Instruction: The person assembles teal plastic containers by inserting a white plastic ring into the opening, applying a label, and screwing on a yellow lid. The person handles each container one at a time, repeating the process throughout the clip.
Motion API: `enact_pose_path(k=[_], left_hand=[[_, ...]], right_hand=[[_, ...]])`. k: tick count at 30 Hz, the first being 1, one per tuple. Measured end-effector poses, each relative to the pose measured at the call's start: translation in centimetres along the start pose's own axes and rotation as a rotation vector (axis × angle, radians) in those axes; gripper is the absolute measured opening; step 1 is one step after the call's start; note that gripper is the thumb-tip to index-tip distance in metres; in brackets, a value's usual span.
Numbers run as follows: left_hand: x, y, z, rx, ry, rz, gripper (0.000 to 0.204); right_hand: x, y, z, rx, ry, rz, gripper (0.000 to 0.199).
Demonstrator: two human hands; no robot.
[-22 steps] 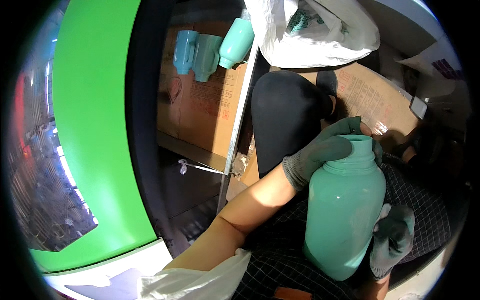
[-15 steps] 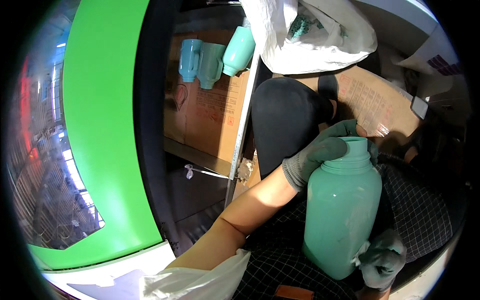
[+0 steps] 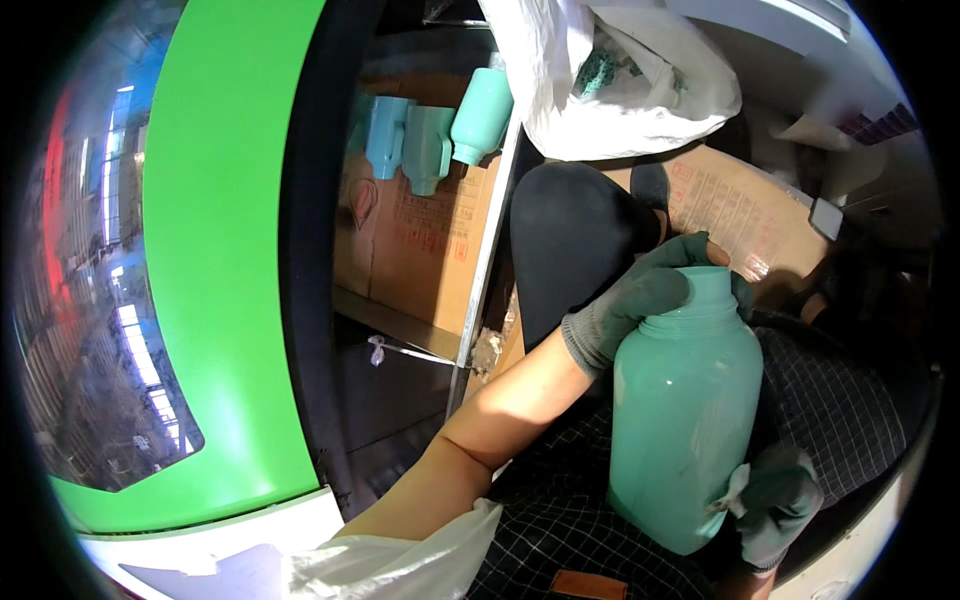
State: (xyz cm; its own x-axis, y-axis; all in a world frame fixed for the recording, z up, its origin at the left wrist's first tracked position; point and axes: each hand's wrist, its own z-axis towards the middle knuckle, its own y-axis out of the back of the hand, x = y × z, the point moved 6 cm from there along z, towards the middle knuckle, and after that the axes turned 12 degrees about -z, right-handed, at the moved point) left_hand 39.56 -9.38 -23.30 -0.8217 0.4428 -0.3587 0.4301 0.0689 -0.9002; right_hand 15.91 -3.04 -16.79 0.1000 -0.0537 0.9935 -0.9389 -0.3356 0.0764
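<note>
A large glossy green plastic bottle (image 3: 688, 420) rests on my lap, its open neck pointing away from me. My left hand (image 3: 655, 300), in a grey-green glove, is closed around the neck, with the fingers partly hidden behind it. By the lower right side of the bottle is my right hand (image 3: 780, 500), also gloved, its fingers closed on a small whitish cloth (image 3: 733, 490). The cloth lies against the bottle near its base.
Three blue and green bottles (image 3: 430, 150) lie on a cardboard box (image 3: 415, 240) beyond a metal frame. A white sack (image 3: 640, 110) holding green scraps stands at the far side. A green machine panel (image 3: 215, 250) rises on the left; more cardboard (image 3: 730, 200) lies by my foot.
My right hand and the cloth have shifted slightly up and to the right along the bottle's lower side. My left hand keeps its hold on the neck. The view has tilted a little.
</note>
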Motion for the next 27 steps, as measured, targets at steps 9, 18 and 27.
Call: enact_pose_path(k=[9, 18, 27], left_hand=[[-4.5, -5.5, -1.1, -0.163, -0.323, 1.094, 0.033], [-5.9, -8.1, 2.6, -0.020, -0.575, 1.187, 0.072], [-2.1, 3.9, 9.9, -0.192, -0.493, 1.364, 0.073]], right_hand=[[1.7, 4.0, -2.3, -0.119, 0.168, 0.013, 0.012], [1.8, 7.8, -12.2, -0.677, 0.022, 0.014, 0.025], [1.4, 10.1, -16.1, -0.963, 0.046, 0.355, 0.025]])
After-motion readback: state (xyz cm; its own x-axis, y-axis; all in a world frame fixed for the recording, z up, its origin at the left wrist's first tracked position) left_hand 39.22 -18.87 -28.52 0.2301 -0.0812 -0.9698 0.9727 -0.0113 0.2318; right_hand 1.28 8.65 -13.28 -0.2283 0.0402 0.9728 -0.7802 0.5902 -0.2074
